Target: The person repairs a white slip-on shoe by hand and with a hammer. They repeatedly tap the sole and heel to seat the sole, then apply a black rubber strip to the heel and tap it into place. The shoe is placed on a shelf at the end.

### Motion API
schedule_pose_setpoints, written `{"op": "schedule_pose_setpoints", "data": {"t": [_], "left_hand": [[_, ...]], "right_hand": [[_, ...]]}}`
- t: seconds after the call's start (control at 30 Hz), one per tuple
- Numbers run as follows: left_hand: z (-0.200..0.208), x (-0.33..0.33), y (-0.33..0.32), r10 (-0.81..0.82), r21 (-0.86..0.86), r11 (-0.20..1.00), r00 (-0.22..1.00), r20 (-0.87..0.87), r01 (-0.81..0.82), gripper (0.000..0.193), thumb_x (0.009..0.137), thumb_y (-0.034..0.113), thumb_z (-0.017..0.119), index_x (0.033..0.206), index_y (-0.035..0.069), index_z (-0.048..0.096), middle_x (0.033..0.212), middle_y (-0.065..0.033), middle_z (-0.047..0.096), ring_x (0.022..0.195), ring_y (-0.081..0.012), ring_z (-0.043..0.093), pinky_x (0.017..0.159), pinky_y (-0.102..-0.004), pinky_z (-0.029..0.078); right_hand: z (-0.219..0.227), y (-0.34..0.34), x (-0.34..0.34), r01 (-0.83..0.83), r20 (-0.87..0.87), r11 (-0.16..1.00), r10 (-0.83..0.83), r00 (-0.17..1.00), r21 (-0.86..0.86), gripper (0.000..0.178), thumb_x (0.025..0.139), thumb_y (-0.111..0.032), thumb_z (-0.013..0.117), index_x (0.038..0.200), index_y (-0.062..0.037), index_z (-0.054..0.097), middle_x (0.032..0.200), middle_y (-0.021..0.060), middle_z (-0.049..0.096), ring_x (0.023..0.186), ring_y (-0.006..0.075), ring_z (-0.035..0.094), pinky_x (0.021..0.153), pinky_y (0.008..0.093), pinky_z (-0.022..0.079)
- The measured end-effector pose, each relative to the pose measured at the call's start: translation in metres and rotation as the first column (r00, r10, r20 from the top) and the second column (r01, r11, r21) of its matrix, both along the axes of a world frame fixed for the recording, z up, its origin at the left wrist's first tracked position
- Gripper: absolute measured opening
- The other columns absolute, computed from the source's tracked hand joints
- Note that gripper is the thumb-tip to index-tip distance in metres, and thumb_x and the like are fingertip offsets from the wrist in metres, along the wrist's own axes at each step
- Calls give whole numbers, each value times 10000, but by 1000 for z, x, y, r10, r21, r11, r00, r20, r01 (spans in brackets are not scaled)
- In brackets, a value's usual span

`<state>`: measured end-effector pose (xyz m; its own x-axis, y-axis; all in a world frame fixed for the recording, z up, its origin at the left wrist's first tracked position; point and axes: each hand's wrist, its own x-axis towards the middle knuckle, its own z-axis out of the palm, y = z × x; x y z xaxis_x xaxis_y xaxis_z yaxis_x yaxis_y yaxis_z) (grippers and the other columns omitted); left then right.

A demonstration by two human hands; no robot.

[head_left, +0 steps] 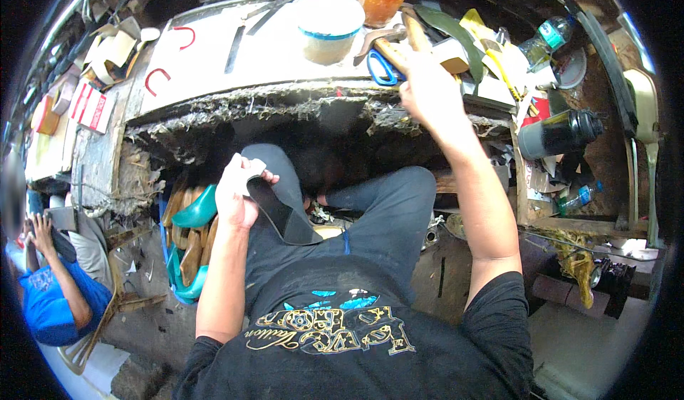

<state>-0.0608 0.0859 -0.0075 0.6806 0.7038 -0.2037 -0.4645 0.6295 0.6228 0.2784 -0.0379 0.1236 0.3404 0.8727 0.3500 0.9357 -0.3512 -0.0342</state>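
Observation:
My left hand point(239, 190) is closed on a black strip of leather-like material point(274, 208), which curves down over my thigh. My right hand point(433, 94) reaches over the right side of the white worktop point(206, 58). Bright glare washes out its fingers, so I cannot tell whether it grips anything. Beside it lie a wooden handle point(392, 54) and a blue-handled pair of scissors point(382, 69). Another wooden-handled tool point(415, 31) lies just beyond. A white tub with a blue rim point(328, 33) stands to the left of these.
A red-lidded jar point(383, 1) stands behind the tub. Two red hooked shapes point(158, 81) lie at the worktop's left. Teal shoe forms point(196, 208) sit in a basket left of my leg. A dark bottle point(559, 135) lies at right. Another person in blue point(60, 297) sits at far left.

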Motion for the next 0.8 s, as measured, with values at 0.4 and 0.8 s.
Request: {"op": "schedule_pose_setpoints", "data": {"t": [0.4,0.8], "left_hand": [[-32,-12,7,96,-252,964,995,24,-87,298,1067,261,531,996,-9,636,927,-199,700,896,-364,708,924,-604,574],[-28,-11,0,136,6,991,991,0,-136,222,1042,229,562,906,54,570,889,-152,682,856,-308,722,852,-487,608]], "right_hand": [[-25,-43,-124,6,-965,972,-236,115,-237,371,950,-333,718,1170,-35,702,900,25,688,772,97,619,701,258,524],[-95,6,-201,-307,-964,950,31,264,-53,435,1001,-402,651,1290,-79,693,1311,138,693,1223,278,657,1036,370,501]]}}
